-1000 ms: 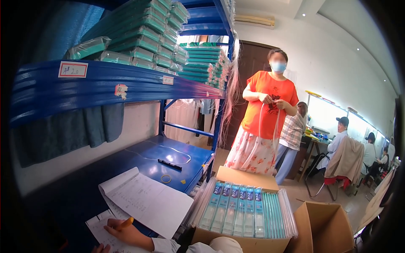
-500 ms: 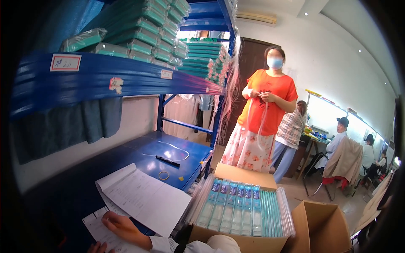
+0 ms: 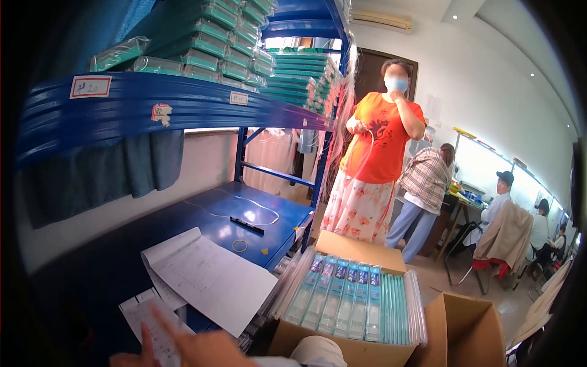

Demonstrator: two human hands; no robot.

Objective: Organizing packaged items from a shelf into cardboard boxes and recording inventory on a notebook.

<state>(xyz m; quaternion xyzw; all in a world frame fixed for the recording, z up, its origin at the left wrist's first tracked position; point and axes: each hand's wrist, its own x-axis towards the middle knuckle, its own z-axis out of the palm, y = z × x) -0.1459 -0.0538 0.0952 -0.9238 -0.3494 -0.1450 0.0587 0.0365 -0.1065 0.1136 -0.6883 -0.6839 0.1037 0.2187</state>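
Low on the left, my right hand (image 3: 205, 348) hovers over a written slip of paper (image 3: 137, 312), its index finger stretched out and blurred. Nothing shows in that hand. My left hand (image 3: 131, 359) is cut off by the lower edge, one finger raised and the rest mostly hidden. Just beyond the slip lies a notepad (image 3: 214, 275), its upper sheets folded back and handwriting on the page. A black marker pen (image 3: 247, 226), a rubber band (image 3: 239, 246) and a loop of clear cord (image 3: 276, 214) rest farther back on the blue shelf top (image 3: 195, 214).
Right of the notepad, an open carton (image 3: 373, 352) holds rows of slim teal-and-clear packages (image 3: 342, 293). An open brown box (image 3: 461, 324) stands beside it. Similar teal packs (image 3: 220, 49) fill the upper blue rack. A person in orange (image 3: 382, 134) stands beyond; others work along the wall.
My right hand has lifted from the slip and moved down and right, its index finger now extended. The standing person has raised one hand to the mask. The view has shifted slightly.
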